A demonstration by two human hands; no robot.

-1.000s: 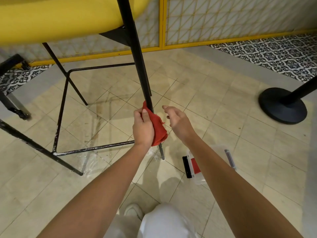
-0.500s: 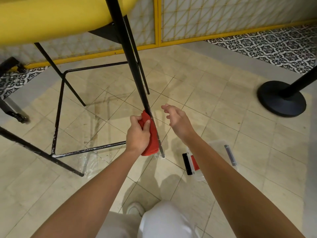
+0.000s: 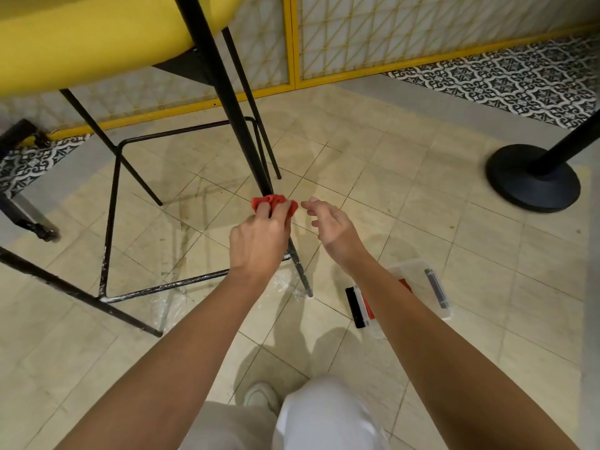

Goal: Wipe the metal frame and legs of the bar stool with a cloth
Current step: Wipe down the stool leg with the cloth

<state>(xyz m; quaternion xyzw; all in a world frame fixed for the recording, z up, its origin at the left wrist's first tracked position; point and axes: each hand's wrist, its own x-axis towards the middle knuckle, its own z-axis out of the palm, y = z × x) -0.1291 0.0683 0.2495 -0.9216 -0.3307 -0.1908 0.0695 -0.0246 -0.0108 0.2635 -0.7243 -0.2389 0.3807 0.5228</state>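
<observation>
The left hand (image 3: 259,241) grips the red cloth (image 3: 274,203) around the stool leg (image 3: 227,92), the right hand (image 3: 331,228) is open and empty; squeezing firmly along the leg's full length seems best.

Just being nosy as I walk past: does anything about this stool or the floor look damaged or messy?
Yes. The stool's lower bar is flecked with white, like chipped paint or residue, and the floor beside the near leg shows a whitish, shiny smear.

Beige tile floor (image 3: 406,196): stool legs (image 3: 227,92), clear box (image 3: 418,287), black post base (image 3: 532,180).
</observation>
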